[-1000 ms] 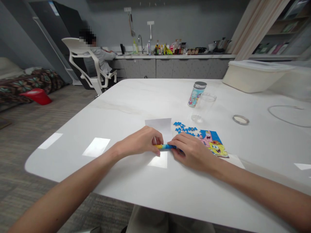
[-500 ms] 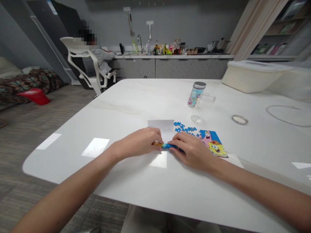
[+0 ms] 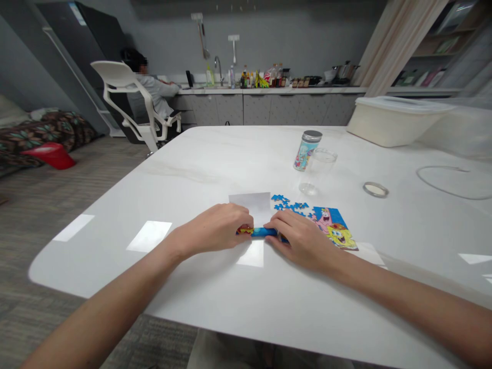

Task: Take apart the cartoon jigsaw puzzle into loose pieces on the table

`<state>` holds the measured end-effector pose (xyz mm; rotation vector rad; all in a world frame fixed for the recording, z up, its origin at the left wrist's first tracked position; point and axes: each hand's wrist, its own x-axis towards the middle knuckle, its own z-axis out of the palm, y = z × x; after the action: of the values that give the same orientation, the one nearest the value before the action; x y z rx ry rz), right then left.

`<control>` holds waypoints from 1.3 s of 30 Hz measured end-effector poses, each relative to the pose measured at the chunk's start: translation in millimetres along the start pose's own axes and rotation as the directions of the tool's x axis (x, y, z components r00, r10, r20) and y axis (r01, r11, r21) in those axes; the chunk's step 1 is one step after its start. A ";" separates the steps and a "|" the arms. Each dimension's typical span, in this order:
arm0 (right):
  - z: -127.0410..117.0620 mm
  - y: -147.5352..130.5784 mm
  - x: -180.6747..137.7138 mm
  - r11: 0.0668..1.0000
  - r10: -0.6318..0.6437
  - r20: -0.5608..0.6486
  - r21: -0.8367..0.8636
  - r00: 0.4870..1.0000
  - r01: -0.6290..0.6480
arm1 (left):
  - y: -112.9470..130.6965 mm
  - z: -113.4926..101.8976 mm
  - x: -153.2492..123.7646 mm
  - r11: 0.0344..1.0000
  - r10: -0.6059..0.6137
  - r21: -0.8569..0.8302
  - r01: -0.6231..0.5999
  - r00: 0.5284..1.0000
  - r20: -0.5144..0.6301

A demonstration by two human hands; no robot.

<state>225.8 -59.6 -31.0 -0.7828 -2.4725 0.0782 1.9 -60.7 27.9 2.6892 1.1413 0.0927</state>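
Observation:
A printed paper sheet lies in front of me, its near part curled into a narrow blue and yellow roll (image 3: pixel 264 232) and its far part flat with the plain white side up. My left hand (image 3: pixel 223 225) pinches the roll's left end between thumb and fingers. At the right end, the thumb and fingers of my right hand (image 3: pixel 300 233) close on it. Just beyond my right hand are loose blue jigsaw pieces (image 3: pixel 280 198). Beside them lies a cartoon picture (image 3: pixel 338 229) with a pink and a yellow figure, partly covered by that hand.
A cartoon-printed can (image 3: pixel 306 151) with a metal lid stands behind a clear jar (image 3: pixel 319 169). Right of them lie a round lid (image 3: pixel 375 189) and a thin cable (image 3: pixel 434 187). A cream storage box (image 3: pixel 395 123) is at the far right. Someone sits on a white chair (image 3: pixel 115 77).
More blue of the roll shows between my hands, and my left hand has shifted slightly left along it. The whole view has moved a little. Both hands still grip the paper.

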 end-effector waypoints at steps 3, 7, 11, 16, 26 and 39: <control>-0.3 -0.5 0.3 1.000 -0.006 -0.015 -0.008 1.000 0.006 | 1.2 -0.2 0.0 0.999 0.000 0.039 -0.001 1.000 0.016; -0.4 -0.9 0.6 1.000 -0.004 -0.003 -0.002 1.000 0.004 | 1.5 -1.0 -0.3 0.998 0.019 0.064 -0.019 1.000 0.008; -1.3 -1.3 0.1 1.000 0.001 0.028 -0.003 1.000 -0.001 | -0.2 -1.4 -0.3 0.999 0.019 0.048 -0.020 0.999 0.030; -1.6 -1.7 -0.9 1.000 -0.010 0.027 0.004 1.000 0.010 | -2.1 -0.9 0.6 1.000 0.011 0.008 -0.011 0.999 0.053; -0.2 -1.1 -0.5 0.999 0.021 0.013 0.038 1.000 -0.021 | -5.4 2.3 -0.7 0.999 0.026 0.025 -0.026 1.000 -0.007; 2.8 -1.3 0.4 0.998 0.023 -0.006 -0.060 1.000 -0.024 | -8.2 2.7 0.8 0.999 0.015 0.050 -0.014 1.000 -0.005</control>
<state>223.3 -60.1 -32.9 -0.8361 -2.4708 0.0105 -2.9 -55.1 23.5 2.7426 1.1405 0.0748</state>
